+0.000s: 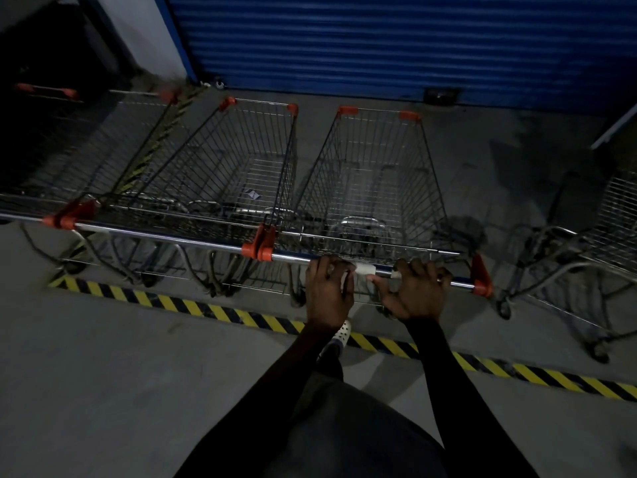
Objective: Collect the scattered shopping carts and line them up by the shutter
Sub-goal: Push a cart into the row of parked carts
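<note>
Left hand and right hand: both curled over the handle bar of one cart, side by side, with a white label between them. The cart's nose points at the blue shutter, near it. Second cart is just beside it on the left, parallel. Third cart is further left, blurred. Fourth cart stands apart on the right, angled. Yellow-black hazard tape crosses the floor below the hands. White shoe at the tape.
</note>
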### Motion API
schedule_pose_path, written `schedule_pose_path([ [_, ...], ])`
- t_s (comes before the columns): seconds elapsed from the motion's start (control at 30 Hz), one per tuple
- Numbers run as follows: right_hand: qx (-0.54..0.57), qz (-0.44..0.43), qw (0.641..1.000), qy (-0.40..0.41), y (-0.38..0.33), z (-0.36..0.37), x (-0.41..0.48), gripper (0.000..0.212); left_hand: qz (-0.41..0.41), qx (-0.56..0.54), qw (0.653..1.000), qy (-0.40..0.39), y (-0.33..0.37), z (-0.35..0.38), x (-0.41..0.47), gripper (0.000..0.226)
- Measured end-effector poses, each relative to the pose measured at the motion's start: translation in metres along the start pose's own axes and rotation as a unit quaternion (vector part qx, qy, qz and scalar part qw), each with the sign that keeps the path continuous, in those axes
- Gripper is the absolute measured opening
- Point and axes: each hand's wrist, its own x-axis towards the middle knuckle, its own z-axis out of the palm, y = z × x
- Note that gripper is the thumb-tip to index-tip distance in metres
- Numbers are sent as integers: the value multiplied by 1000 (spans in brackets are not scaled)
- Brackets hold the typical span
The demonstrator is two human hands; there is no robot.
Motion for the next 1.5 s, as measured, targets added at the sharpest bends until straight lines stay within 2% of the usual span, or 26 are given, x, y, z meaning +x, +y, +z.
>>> schedule_pose_path([
  [0.37, -6, -4, 1000, -17, 1, -2, 2, 72, 5, 9, 1000, 3, 3, 2, -2, 19],
  [0.43, 17, -9, 1000, -22, 3, -6, 2, 72, 1, 11, 1000, 7, 6, 2, -3, 18],
  [0.53, 84, -8, 996, 29, 9, -14, 0, 64, 14, 31, 999, 9, 11, 5, -1, 16],
  [0.73, 115, 55, 980, 151, 42, -33, -4, 54, 60, 8, 998, -11, 39, 22, 8, 15],
  [0.9, 98, 179, 974, 100, 90, -50, -23, 59, 126, -26, 989, -70, 83, 59, 19, 19],
  [1.0, 86, 243, 960, 112, 123, -59, -40, 60, 161, -39, 981, -100, 114, 83, 24, 23],
  [1.13, 57, 308, 940, 134, 164, -66, -62, 56, 191, -34, 968, -157, 160, 109, 31, 39],
  [1.2, 49, 338, 932, 124, 183, -65, -69, 63, 209, 5, 954, -213, 180, 123, 33, 49],
  [1.27, 47, 373, 922, 97, 207, -62, -71, 79, 248, 36, 934, -253, 201, 141, 32, 53],
  [1.33, 72, 391, 914, 84, 232, -61, -69, 89, 278, 29, 924, -260, 221, 162, 34, 49],
  [1.5, 51, 382, 918, 96, 294, -66, -55, 76, 310, 5, 911, -273, 276, 232, 47, 46],
])
